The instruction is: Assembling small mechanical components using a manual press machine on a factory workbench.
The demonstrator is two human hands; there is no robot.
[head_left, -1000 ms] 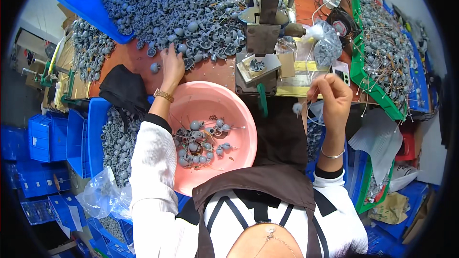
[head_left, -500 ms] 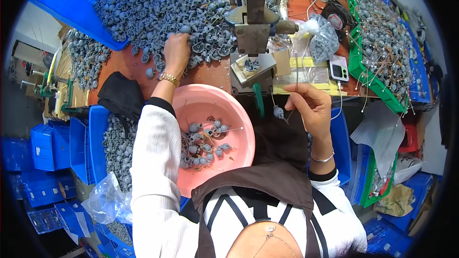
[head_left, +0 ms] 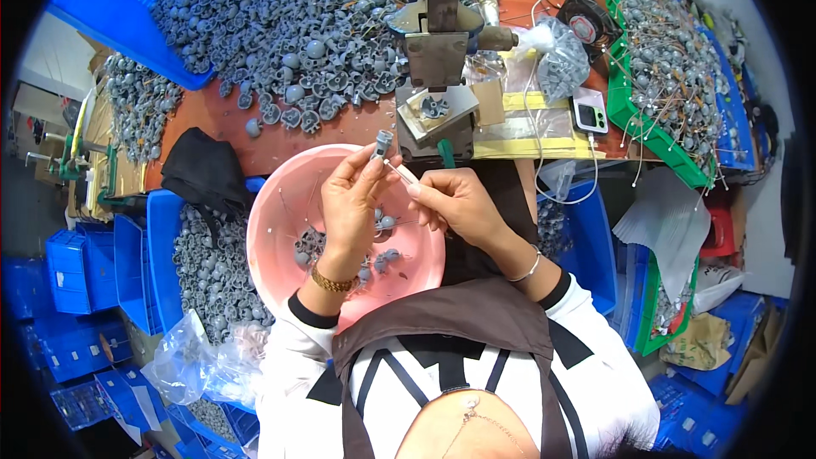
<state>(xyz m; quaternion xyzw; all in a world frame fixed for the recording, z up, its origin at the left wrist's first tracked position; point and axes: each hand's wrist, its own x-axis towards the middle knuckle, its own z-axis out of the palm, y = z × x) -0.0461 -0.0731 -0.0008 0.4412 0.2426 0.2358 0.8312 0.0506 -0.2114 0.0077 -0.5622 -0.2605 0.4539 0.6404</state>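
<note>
Grey plastic part (head_left: 384, 144) is up at the fingertips of my left hand (head_left: 348, 200), pinched between thumb and fingers above the far rim of the basin. My right hand (head_left: 459, 202) is just beside it, its fingers curled and the thumb and forefinger closed on a thin pale wire (head_left: 401, 172) that points toward the part; where the wire's tip ends against my left fingers, I cannot tell.

Below my left hand is the pink basin (head_left: 270, 259), with loose grey pieces (head_left: 387, 260) in it, partly hidden by my wrist. Just beyond my hands stands the metal press (head_left: 436, 59), and another grey piece (head_left: 435, 108) sits on the block under its head. Past the basin, a big heap of grey pieces (head_left: 272, 30) covers the red-brown table (head_left: 204, 123), next to a tilted blue crate (head_left: 106, 13).

Over on my right are a phone (head_left: 589, 111) and a green tray (head_left: 654, 132) full of wired pieces. On my left, a black cloth (head_left: 202, 172) hangs at the table's edge.
</note>
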